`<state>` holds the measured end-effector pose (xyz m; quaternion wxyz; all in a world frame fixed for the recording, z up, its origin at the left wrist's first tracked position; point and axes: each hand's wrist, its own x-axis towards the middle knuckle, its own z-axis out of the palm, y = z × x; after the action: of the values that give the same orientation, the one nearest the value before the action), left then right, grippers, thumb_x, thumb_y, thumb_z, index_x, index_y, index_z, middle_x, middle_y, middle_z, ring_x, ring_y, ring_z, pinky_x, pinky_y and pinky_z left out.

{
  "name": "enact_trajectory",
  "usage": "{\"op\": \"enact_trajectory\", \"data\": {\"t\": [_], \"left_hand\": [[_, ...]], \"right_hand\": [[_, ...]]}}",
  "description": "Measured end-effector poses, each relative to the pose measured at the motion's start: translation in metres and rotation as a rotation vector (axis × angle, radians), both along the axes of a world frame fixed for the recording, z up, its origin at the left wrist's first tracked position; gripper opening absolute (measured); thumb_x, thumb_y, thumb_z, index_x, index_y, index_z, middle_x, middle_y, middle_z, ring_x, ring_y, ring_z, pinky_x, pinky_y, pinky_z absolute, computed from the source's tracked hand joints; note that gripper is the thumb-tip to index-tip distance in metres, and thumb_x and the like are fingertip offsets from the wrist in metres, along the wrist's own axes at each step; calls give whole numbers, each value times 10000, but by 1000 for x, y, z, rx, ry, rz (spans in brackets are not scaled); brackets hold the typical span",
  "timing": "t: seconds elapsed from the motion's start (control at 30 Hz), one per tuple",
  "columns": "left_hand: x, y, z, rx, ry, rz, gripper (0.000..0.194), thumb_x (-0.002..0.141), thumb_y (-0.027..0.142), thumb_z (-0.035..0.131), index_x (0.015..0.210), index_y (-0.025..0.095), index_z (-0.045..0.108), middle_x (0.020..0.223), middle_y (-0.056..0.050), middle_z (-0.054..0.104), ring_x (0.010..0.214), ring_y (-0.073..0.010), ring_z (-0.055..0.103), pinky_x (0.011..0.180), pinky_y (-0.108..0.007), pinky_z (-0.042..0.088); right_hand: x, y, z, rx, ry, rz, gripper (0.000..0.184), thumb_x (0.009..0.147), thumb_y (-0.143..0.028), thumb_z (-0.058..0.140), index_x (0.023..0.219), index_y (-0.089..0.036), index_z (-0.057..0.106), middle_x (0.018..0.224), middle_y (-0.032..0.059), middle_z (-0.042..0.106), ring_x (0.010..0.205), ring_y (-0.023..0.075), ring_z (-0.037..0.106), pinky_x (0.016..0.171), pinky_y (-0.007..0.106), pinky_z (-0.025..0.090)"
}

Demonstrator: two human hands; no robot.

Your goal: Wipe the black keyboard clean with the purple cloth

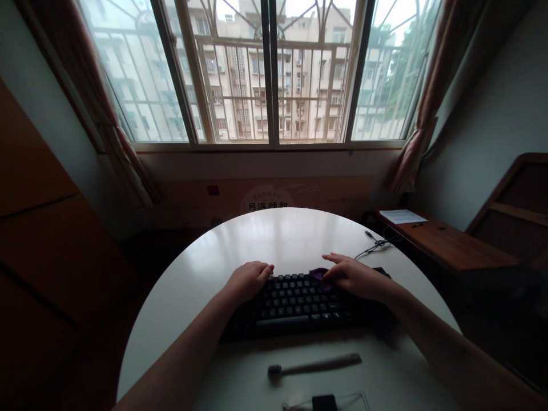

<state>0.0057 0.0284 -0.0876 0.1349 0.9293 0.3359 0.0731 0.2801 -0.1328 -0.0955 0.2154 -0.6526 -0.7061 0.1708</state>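
Right hand (349, 278): partly closed, one finger stretched out clear of the rest, the others bent over a bunched purple cloth (318, 274) and holding it against the upper right keys. Left hand (248, 281): fingers curled inward, at the upper left end of the keyboard; their undersides are hidden, so how firm the grip is cannot be told.

Black keyboard (287, 301) lies between and under the two hands, space bar toward the wearer. Beyond its right end, a thin black cable (377, 244), loosely looped, plug end bare. On the near side, a long-handled brush (319, 365), dark head pointing left. Nearer still, a small black block (324, 403) with thin wire loops, cut by the frame's bottom edge.

All on a round white table (265, 237). To the right, a low wooden table (471, 244) bearing a white paper (402, 216). Ahead, a barred window (244, 85) between tied curtains (422, 120).
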Motion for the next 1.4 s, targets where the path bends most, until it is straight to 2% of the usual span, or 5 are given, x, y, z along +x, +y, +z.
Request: {"op": "enact_trajectory", "data": {"t": [0.5,0.67,0.9,1.17,1.4], "left_hand": [[0,1,0,-5,-7,9,484,939,437,279,964,226,715,1042,-70,709,976,-257,624,804,-336,447],[-1,-1,1,-17,-11,25,496,942,444,272,963,227,718,1051,-68,710,979,-255,625,786,-327,448],[-1,2,-2,-5,-24,0,498,946,457,272,952,234,717,1026,-66,712,955,-252,625,793,-331,444],[-1,2,-4,8,-16,-4,499,949,455,272,930,231,717,1001,-68,715,931,-244,625,780,-323,437],[-1,3,-3,17,-7,3,497,948,441,265,941,222,711,1027,-75,706,958,-252,622,793,-334,439]], "right_hand": [[-26,-11,28,-50,-385,-162,245,823,-284,572,1005,-294,736,1433,63,460,1403,365,257,1078,583,239],[-31,-13,26,0,-506,-213,199,832,-275,573,927,-217,738,1437,96,451,1399,382,243,1077,622,184],[-18,-11,20,42,-403,-171,144,799,-249,611,792,-188,740,1451,93,435,1400,396,231,1096,622,172],[-1,-4,14,85,-229,12,143,785,-211,612,824,-203,749,1499,14,371,1434,315,208,1152,481,230],[-11,-4,12,87,-170,95,352,769,-55,470,952,-214,725,1470,-3,415,1431,262,243,1160,458,253]]}}
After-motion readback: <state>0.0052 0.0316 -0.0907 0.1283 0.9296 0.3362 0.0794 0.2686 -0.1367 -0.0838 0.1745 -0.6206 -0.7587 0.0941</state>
